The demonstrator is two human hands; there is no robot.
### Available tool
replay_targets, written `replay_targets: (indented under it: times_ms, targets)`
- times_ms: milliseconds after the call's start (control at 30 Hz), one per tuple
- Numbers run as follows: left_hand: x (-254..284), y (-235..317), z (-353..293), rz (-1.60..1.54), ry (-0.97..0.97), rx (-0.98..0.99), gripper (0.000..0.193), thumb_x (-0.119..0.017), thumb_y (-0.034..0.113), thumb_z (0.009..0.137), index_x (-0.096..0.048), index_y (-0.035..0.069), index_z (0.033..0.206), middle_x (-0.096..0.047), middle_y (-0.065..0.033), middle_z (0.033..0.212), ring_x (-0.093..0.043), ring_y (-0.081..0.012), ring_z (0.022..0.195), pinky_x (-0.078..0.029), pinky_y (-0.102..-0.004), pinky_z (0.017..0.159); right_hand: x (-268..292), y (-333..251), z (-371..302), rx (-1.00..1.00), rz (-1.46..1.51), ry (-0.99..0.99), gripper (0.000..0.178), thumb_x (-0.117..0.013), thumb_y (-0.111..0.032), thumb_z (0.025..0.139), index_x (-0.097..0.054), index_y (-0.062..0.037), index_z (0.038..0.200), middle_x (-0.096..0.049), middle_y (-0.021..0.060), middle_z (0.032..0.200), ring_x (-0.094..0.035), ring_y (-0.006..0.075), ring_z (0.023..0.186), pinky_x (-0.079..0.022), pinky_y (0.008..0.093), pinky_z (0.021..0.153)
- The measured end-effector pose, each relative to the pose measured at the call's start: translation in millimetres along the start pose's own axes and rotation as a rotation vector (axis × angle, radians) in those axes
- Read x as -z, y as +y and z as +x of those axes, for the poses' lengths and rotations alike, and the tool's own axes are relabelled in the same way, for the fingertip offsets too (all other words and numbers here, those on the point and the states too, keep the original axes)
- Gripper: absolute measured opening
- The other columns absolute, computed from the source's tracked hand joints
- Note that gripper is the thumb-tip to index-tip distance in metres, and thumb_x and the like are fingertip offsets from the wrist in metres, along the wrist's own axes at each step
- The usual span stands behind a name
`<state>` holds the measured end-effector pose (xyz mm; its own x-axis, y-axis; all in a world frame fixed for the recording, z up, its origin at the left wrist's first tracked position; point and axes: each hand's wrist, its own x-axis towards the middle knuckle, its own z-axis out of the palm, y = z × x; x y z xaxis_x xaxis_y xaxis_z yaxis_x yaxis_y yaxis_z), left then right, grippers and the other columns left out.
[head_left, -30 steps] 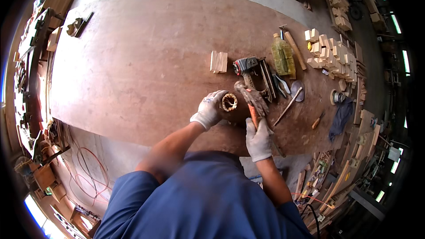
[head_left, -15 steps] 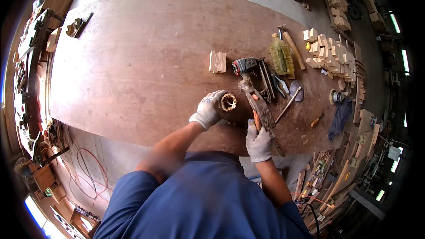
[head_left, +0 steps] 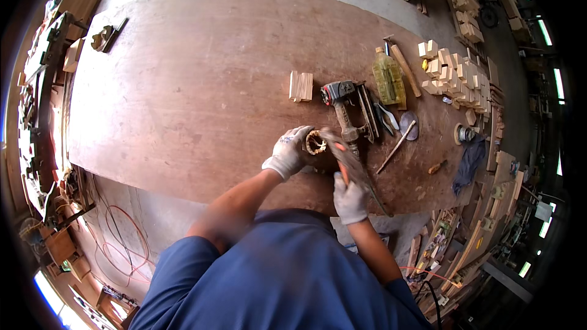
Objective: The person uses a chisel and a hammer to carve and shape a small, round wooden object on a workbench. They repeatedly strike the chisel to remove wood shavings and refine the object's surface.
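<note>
My gloved left hand [head_left: 288, 151] is closed around the side of a short, round, hollow piece [head_left: 315, 142] with a ragged tan rim and a dark inside. My right hand [head_left: 350, 200], gloved too, grips an orange-handled tool [head_left: 343, 171] with a long grey-brown body. Motion blurs this tool, so its exact kind is unclear. Its upper end meets or overlaps the right side of the hollow piece; whether they touch I cannot tell. Just beyond lies a grey-and-black nail gun [head_left: 345, 107].
A small wood block stack [head_left: 301, 86] sits left of the nail gun. Pliers [head_left: 386, 117], a yellowish bottle [head_left: 389, 79], a stick [head_left: 396, 148] and piled wood blocks [head_left: 458, 79] lie rightward. A dark cloth [head_left: 469, 162] hangs near the table's [head_left: 183, 85] right end. A clamp-like tool [head_left: 109, 36] lies far left.
My right hand has moved slightly left and down, bringing the tool's upper end from over the nail gun to the hollow piece. My left hand has stayed in place.
</note>
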<state>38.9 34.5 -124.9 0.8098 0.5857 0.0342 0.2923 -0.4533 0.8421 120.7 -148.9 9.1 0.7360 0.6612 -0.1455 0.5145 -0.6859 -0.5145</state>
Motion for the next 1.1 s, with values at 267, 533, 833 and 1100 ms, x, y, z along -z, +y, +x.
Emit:
replay_targets:
  times_ms: [267,533,833,1100]
  targets:
    - [1,-6,-1,-0.021,-0.033,0.001,0.079,-0.097,0.038,0.065,-0.067,0.009,0.133,-0.071,-0.0160,0.130,-0.066,-0.0379,0.123,-0.053,-0.0461,0.107,31,-28,13,0.079,0.083,0.153,0.033,-0.071,-0.030,0.101,-0.064,0.0029,0.103,-0.069,0.0301,0.096,-0.068,0.0500,0.089,-0.054,0.0525,0.077]
    - [12,6,6,-0.044,-0.029,0.012,0.080,-0.098,0.036,0.065,-0.066,0.009,0.133,-0.071,-0.0158,0.130,-0.066,-0.0377,0.122,-0.053,-0.0458,0.106,-12,6,6,-0.088,-0.058,-0.073,0.041,-0.071,-0.038,0.101,-0.063,0.0012,0.094,-0.066,0.0262,0.076,-0.067,0.0504,0.074,-0.053,0.0549,0.068]
    - [6,5,3,-0.037,-0.013,-0.005,0.074,-0.095,0.035,0.069,-0.067,0.010,0.131,-0.072,-0.0156,0.127,-0.067,-0.0374,0.121,-0.053,-0.0466,0.105,0,-4,6,0.191,0.090,0.185,0.029,-0.067,-0.027,0.103,-0.066,0.0025,0.102,-0.070,0.0280,0.091,-0.069,0.0483,0.082,-0.054,0.0559,0.077]
    - [8,4,-1,-0.043,-0.051,0.019,0.074,-0.096,0.034,0.068,-0.067,0.009,0.131,-0.072,-0.0156,0.127,-0.067,-0.0380,0.120,-0.054,-0.0463,0.104,22,-15,8,0.018,0.153,0.096,0.031,-0.069,-0.028,0.103,-0.062,0.0027,0.107,-0.069,0.0269,0.097,-0.069,0.0438,0.087,-0.054,0.0503,0.078]
